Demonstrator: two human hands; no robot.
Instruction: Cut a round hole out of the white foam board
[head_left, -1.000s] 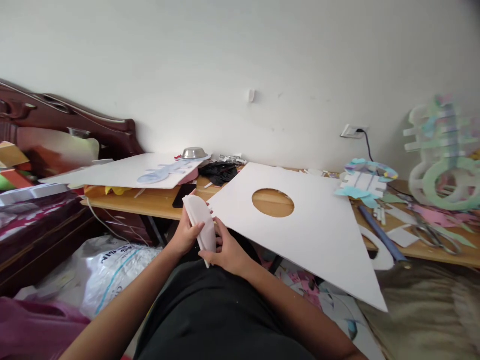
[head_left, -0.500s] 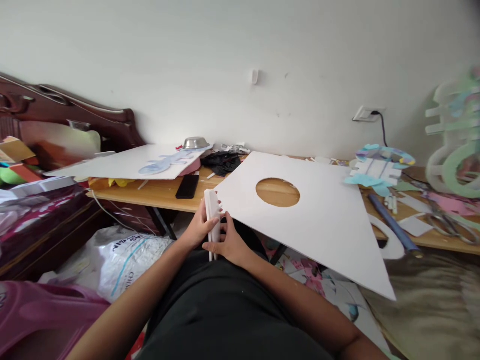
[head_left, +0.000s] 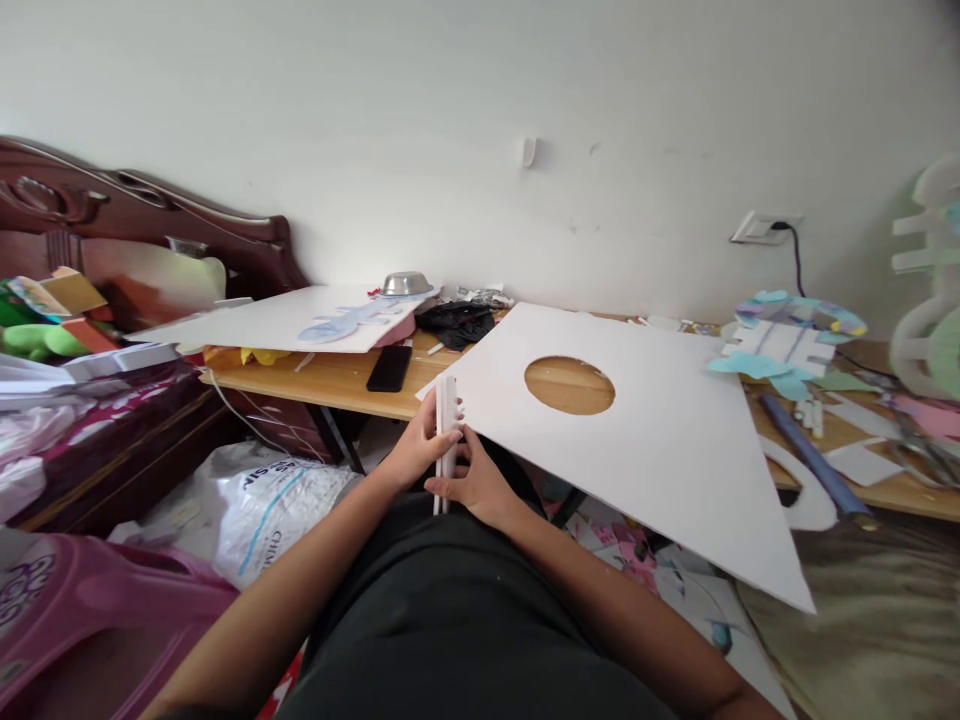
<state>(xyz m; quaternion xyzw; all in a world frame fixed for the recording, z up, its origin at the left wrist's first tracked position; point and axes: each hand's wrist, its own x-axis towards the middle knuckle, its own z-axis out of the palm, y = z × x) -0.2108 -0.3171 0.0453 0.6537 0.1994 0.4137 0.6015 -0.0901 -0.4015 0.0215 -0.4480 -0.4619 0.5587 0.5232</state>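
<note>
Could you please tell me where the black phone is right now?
In the head view, the phone lies left of centre near the front edge of the wooden desk, beyond the left hand and left of the holed white board.

- Pale, plain wall (head_left: 420,110) with a few scuffs (head_left: 594,147), softly lit.
- Small white fitting (head_left: 529,152) on the wall.
- Wall socket (head_left: 763,228) at right, a dark cord (head_left: 799,262) plugged in.
- Carved, dark reddish wooden headboard (head_left: 244,235) at far left.
- Wood-grain tabletop (head_left: 330,385) along the wall, on dark legs (head_left: 342,440).
</note>
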